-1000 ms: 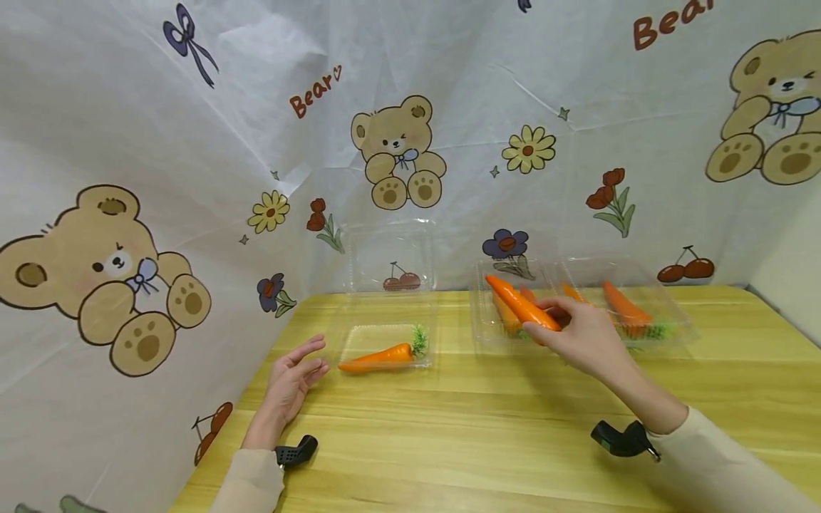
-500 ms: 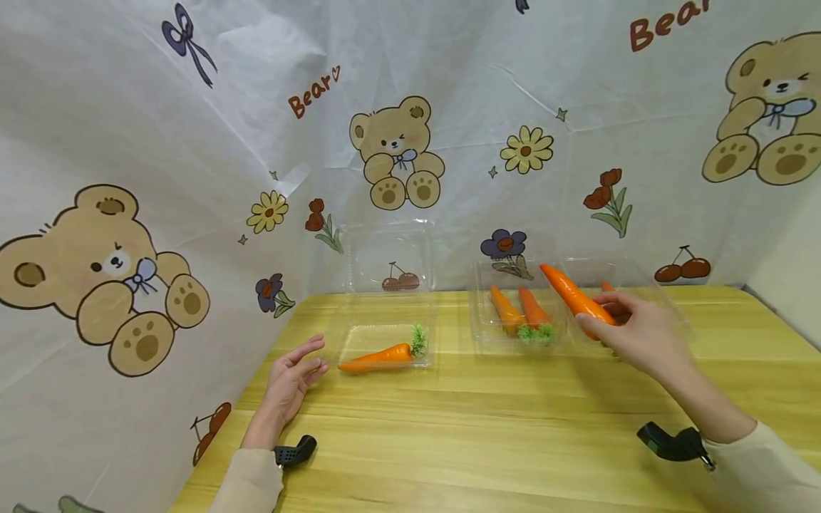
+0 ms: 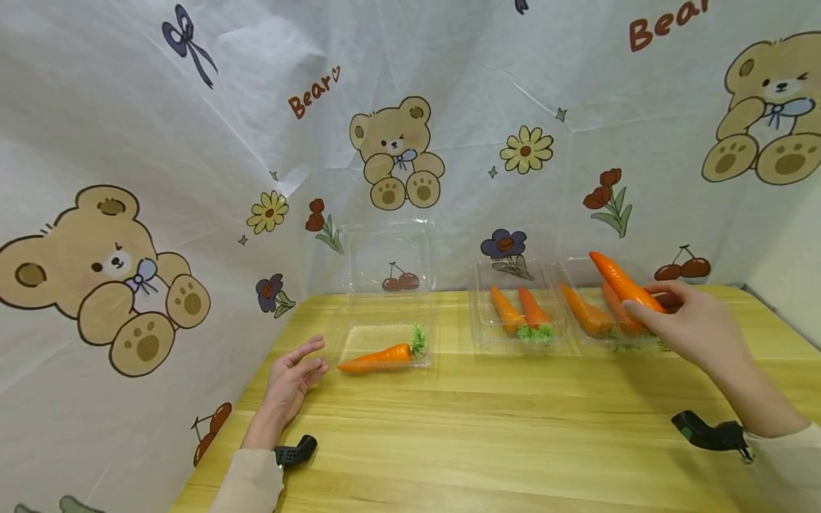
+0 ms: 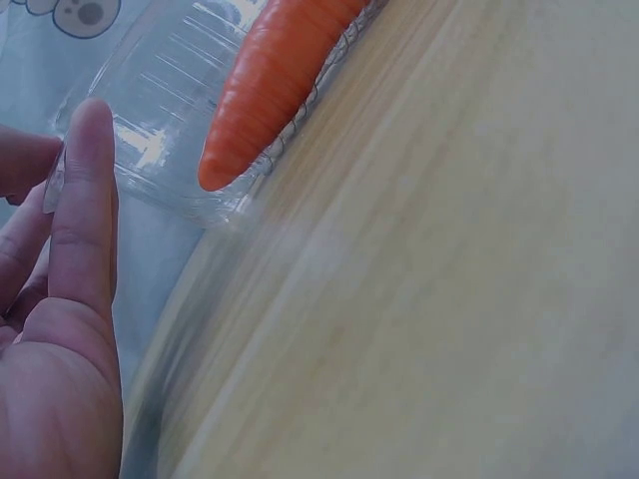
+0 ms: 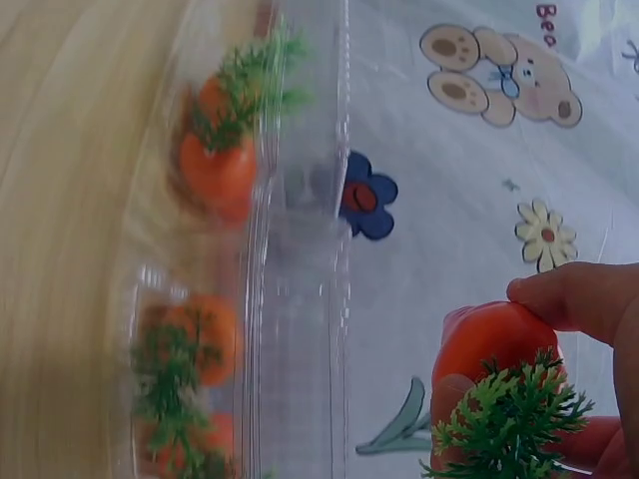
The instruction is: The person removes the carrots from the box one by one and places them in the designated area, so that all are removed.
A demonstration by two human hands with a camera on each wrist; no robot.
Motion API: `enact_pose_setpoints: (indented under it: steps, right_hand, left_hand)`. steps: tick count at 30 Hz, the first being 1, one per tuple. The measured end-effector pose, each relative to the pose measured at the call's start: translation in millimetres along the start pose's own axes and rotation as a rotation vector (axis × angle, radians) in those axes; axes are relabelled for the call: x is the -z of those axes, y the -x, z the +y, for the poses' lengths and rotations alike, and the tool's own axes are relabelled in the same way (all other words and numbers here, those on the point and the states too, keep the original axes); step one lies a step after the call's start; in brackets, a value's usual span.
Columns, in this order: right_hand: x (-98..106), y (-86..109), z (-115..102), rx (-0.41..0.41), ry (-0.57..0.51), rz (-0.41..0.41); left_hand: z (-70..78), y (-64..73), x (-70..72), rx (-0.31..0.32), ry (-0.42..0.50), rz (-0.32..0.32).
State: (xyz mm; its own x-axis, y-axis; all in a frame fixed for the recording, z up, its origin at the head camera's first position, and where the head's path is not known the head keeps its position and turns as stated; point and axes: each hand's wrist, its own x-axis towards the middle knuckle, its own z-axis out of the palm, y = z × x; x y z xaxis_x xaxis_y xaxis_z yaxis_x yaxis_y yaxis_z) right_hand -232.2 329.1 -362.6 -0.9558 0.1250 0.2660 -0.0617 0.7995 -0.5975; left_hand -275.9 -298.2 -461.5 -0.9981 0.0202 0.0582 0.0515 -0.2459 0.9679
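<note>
My right hand (image 3: 699, 328) grips an orange carrot (image 3: 622, 281) near its thick end, pointed tip up and to the left. Its green leafy top (image 5: 514, 419) shows in the right wrist view, with thumb and fingers around the carrot. Behind and below this carrot is the right clear plastic box (image 3: 577, 267), holding two carrots (image 3: 584, 311). At the left, my left hand (image 3: 290, 381) rests beside an open clear box (image 3: 385, 328), its fingers loosely extended near the box's left side. One carrot (image 3: 378, 358) lies along that box's front, leaves to the right.
Between the other boxes stands a middle clear box (image 3: 477, 313) with two carrots (image 3: 507, 310) in it. All boxes sit toward the back of the wooden table (image 3: 449, 442). A white sheet (image 3: 462, 85) printed with bears hangs right behind them.
My right hand has carried the carrot rightward, from over the middle box to over the right box. The middle box's carrots have come into full view. My left hand has stayed put.
</note>
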Motion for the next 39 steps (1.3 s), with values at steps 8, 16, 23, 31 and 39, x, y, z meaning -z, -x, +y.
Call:
enact_pose_setpoints:
  steps: [8,16,23,31,39]
  right_hand:
    - [12,-1.2,27,-0.085,0.006,0.029]
    - [21,-4.3,50,-0.150,0.033,0.061]
    - [27,-6.7,72,-0.204,0.058,0.061]
    - [27,-9.5,101,-0.259,0.063,0.022]
    - [17,-8.1,129,-0.265,0.047,0.005]
  left_hand:
    - [-0.7,-0.4,1.0,-0.006,0.001,-0.017]
    - [-1.7,0.5,2.1,0.006,-0.005,-0.005]
    - [-0.1,-0.8,1.1,0.002,0.000,-0.006]
    - [-1.0,-0.9,0.1,-0.029,0.015,-0.019]
    - [-0.5,0.0,-0.2,-0.018,0.001,-0.020]
